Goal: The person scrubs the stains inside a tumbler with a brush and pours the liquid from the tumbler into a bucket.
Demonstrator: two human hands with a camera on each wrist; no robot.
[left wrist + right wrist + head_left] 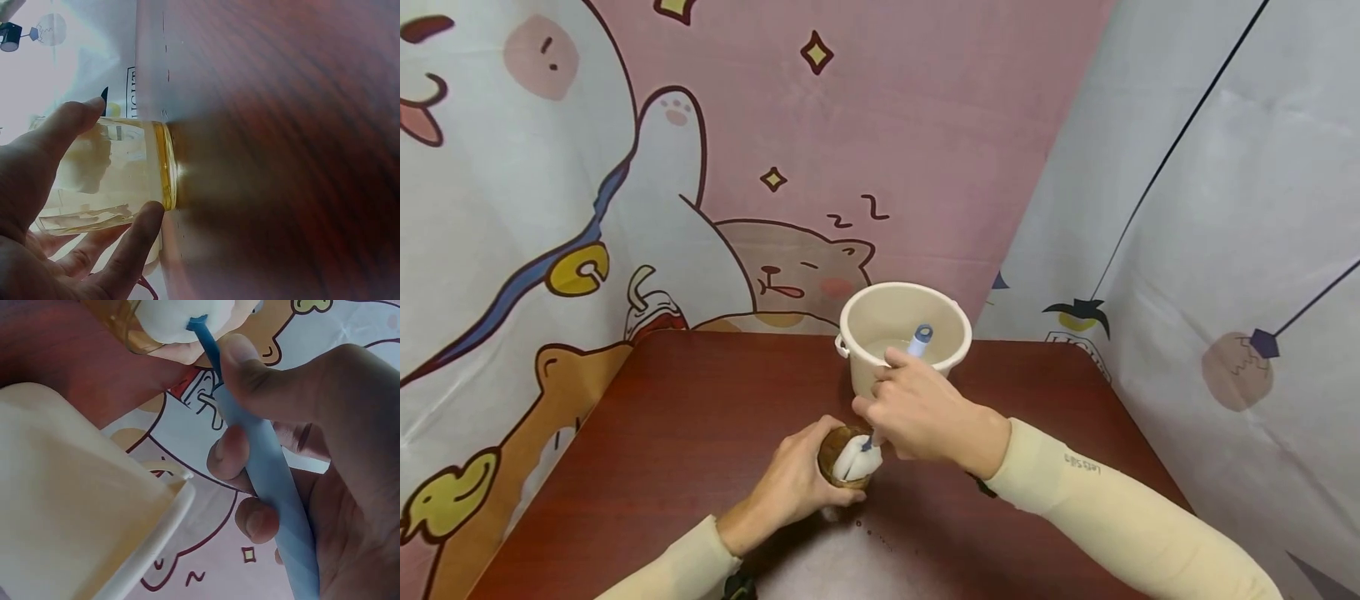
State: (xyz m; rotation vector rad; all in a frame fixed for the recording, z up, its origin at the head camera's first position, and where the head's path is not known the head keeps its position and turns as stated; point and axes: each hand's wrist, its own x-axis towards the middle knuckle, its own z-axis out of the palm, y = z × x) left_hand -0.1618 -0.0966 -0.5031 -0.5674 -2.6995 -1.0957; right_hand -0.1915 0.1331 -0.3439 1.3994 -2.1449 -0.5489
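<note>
My left hand (797, 475) grips an amber-tinted glass cup (831, 451) around its side. The cup tilts, with its mouth towards the right hand. In the left wrist view the thumb lies on one side of the clear glass and the fingers on the other, near its thick base. My right hand (917, 408) holds the pale blue handle (269, 462) of a sponge cup brush. The brush's white sponge head (856, 460) sits in the cup's mouth, partly inside. A thin blue neck (208, 347) joins the handle to the sponge.
A cream bucket (862, 379) stands on the dark red table (715, 408), just behind the right hand. Small drops (870, 532) dot the tabletop in front of the cup. A printed cartoon cloth (940, 150) hangs behind the table and along its sides.
</note>
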